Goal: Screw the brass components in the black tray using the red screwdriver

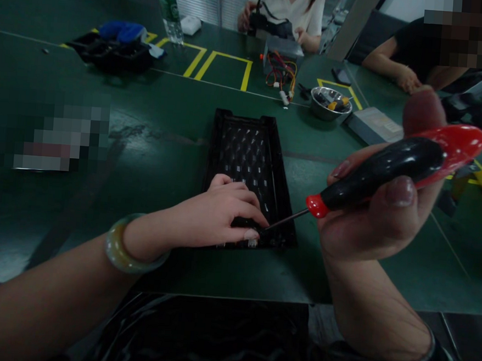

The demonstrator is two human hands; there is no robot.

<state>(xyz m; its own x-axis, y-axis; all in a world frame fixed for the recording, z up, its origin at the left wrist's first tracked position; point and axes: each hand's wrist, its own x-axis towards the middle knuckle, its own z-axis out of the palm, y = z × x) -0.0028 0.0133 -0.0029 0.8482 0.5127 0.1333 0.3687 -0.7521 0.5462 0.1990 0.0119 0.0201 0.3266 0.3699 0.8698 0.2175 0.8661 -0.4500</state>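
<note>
A black rectangular plastic panel [280,178] with a raised rim and a patterned inner face lies on the green table in front of me. Over its near end, my left hand [230,210] rests with thumb and index finger closed around a spot by the screwdriver's tip; what they pinch is too dark to make out. My right hand [391,213] grips the red and black handle of a screwdriver [384,171]. Its shaft slants down to the left, and the tip meets the panel's near right part, right beside my left fingertips.
Farther back stand a metal bowl [330,112] with tools, a grey box with coloured cables [282,57] and a flat grey box [372,126]. At the back left are a black tray [105,55] with a blue item and a water bottle [170,10]. Two people sit opposite.
</note>
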